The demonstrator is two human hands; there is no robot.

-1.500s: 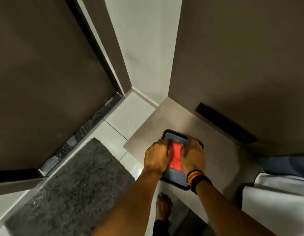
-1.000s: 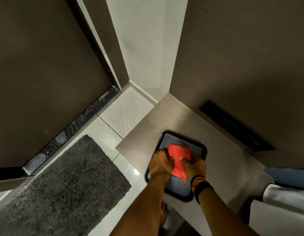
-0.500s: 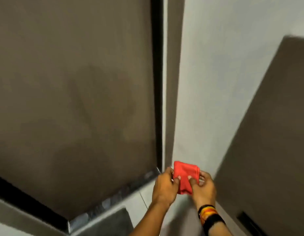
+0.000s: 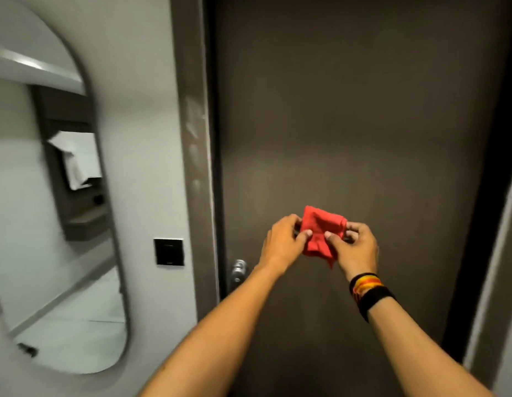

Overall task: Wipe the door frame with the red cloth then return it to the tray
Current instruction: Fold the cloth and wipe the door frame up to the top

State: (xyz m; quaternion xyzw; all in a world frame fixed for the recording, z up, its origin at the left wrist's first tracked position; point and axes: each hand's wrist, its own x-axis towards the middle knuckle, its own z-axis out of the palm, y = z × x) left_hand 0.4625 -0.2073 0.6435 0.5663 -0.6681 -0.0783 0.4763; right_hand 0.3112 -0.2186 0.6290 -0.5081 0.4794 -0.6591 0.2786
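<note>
Two hands meet in front of a dark brown door [image 4: 363, 124] that fills most of the view, its grey door frame [image 4: 191, 138] running upright along its left edge. Left of the frame, an oval mirror [image 4: 57, 210] hangs on the pale wall, with a black switch plate [image 4: 169, 252] between mirror and frame. A metal door handle [image 4: 238, 272] sits low by the frame. The left hand [image 4: 283, 245] and right hand [image 4: 353, 249] — a striped wristband [image 4: 368, 290] on the right wrist — each close their grip on the red cloth [image 4: 320, 233], pinching it bunched between them, held up before the door.
</note>
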